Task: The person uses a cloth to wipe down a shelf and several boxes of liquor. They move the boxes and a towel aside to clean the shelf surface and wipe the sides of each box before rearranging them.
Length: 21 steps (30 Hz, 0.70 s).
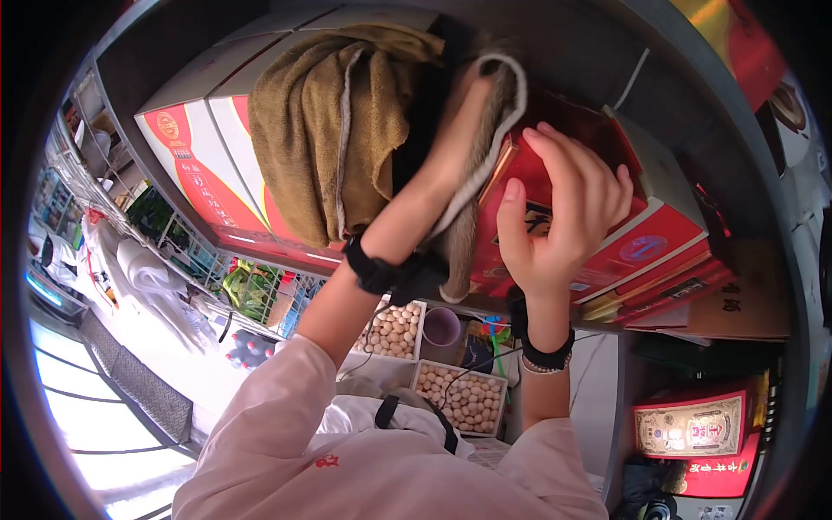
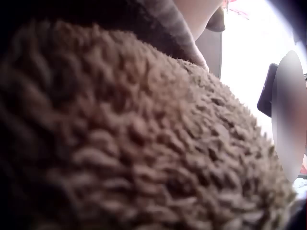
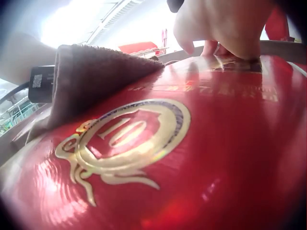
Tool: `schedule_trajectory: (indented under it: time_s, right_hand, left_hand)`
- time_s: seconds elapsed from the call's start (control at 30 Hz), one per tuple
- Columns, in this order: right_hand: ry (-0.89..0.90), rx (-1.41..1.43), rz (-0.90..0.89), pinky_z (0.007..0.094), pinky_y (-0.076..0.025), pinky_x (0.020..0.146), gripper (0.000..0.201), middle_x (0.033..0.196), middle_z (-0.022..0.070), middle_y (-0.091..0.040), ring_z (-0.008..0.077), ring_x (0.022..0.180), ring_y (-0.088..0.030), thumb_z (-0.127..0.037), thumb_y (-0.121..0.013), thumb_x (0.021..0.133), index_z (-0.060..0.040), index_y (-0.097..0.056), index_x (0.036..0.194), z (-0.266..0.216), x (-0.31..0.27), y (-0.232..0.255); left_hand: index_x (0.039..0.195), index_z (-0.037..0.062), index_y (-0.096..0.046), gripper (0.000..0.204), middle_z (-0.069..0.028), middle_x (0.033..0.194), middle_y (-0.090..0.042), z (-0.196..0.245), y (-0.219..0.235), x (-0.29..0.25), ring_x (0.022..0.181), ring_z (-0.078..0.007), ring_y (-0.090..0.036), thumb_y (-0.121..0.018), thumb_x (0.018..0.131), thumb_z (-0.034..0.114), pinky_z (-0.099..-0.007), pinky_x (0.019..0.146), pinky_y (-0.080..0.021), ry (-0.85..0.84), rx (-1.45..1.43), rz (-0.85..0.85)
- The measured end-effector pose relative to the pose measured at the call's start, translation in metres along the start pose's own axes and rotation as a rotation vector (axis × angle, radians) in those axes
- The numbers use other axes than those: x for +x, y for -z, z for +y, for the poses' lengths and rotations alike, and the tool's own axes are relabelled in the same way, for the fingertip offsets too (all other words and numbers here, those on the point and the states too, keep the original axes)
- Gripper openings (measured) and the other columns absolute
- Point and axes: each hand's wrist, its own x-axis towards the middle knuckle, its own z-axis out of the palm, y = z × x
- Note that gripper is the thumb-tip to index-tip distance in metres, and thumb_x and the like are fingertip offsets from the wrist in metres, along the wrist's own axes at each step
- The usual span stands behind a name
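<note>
Wiping the red box (image 1: 555, 217) with our cloth-gripping left hand (image 1: 464, 113), spread right hand (image 1: 563, 208) steadying; next, wipe further along.

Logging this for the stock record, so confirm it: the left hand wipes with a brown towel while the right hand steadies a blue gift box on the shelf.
One detail is wrong: the gift box is red with gold print, not blue, as the right wrist view shows plainly. The rest holds: the left hand is wrapped in the brown towel and the right hand rests on the box.
</note>
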Motion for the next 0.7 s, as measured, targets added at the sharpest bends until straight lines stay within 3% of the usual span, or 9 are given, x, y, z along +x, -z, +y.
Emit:
schedule_trajectory:
  time_s: [0.03,0.13,0.3,0.37,0.53,0.67,0.7]
  right_hand:
    - [0.001,-0.004,0.011,0.0426,-0.021,0.102,0.032,0.107,0.0005,-0.062,0.0199,0.099,-0.054,-0.022,-0.062,0.073,-0.0139,-0.064,0.104,0.000,0.000,-0.001]
    - [0.008,0.011,0.033,0.0431,-0.022,0.102,0.032,0.106,0.0013,-0.062,0.0201,0.099,-0.054,-0.020,-0.061,0.072,-0.0136,-0.064,0.103,0.001,0.000,-0.003]
    - [0.034,0.030,0.073,0.0432,-0.023,0.101,0.031,0.103,0.0022,-0.062,0.0202,0.096,-0.055,-0.018,-0.060,0.071,-0.0128,-0.064,0.102,0.006,-0.001,-0.005]
    - [0.031,0.027,0.082,0.0431,-0.024,0.101,0.031,0.103,0.0020,-0.062,0.0202,0.095,-0.055,-0.018,-0.060,0.071,-0.0127,-0.064,0.101,0.005,-0.002,-0.005]
    - [0.031,0.020,0.092,0.0427,-0.024,0.101,0.030,0.102,0.0023,-0.062,0.0205,0.095,-0.056,-0.018,-0.059,0.071,-0.0129,-0.064,0.100,0.004,-0.002,-0.006]
    - [-0.004,0.057,0.087,0.0440,-0.024,0.102,0.033,0.103,0.0033,-0.061,0.0216,0.096,-0.055,-0.019,-0.060,0.069,-0.0129,-0.064,0.101,0.001,-0.001,-0.004]
    - [-0.021,0.074,0.076,0.0445,-0.023,0.102,0.033,0.103,0.0036,-0.061,0.0219,0.096,-0.055,-0.019,-0.060,0.068,-0.0128,-0.064,0.101,0.000,-0.001,-0.004]
  left_hand:
    - [0.101,-0.0008,-0.056,0.031,-0.0106,0.100,-0.055,0.002,-0.001,0.011,0.086,-0.0162,-0.054,-0.039,0.094,0.024,-0.0281,0.077,-0.042,-0.170,0.143,0.041]
    - [0.096,-0.0022,-0.058,0.033,-0.0102,0.087,-0.060,0.004,-0.002,0.015,0.084,-0.0172,-0.057,-0.040,0.093,0.025,-0.0283,0.078,-0.043,-0.165,0.046,0.087]
    - [0.098,-0.0032,-0.059,0.038,-0.0164,0.091,-0.063,0.004,0.004,0.016,0.085,-0.0254,-0.061,-0.037,0.094,0.028,-0.0329,0.078,-0.044,-0.143,0.208,0.104]
    - [0.099,-0.0030,-0.059,0.040,-0.0162,0.091,-0.063,0.006,0.006,0.016,0.085,-0.0251,-0.061,-0.037,0.094,0.030,-0.0328,0.079,-0.044,-0.013,0.106,0.095]
    - [0.101,-0.0017,-0.058,0.043,-0.0150,0.091,-0.063,0.010,0.007,0.012,0.088,-0.0255,-0.060,-0.034,0.096,0.034,-0.0329,0.079,-0.043,-0.004,0.128,0.142]
    - [0.102,-0.0024,-0.057,0.039,-0.0154,0.094,-0.061,0.004,0.014,0.022,0.092,-0.0275,-0.059,-0.038,0.094,0.031,-0.0338,0.081,-0.041,-0.055,0.204,0.082]
    - [0.103,-0.0022,-0.056,0.036,-0.0161,0.098,-0.060,0.007,0.016,0.023,0.095,-0.0288,-0.058,-0.040,0.094,0.028,-0.0334,0.083,-0.041,-0.056,0.266,-0.010]
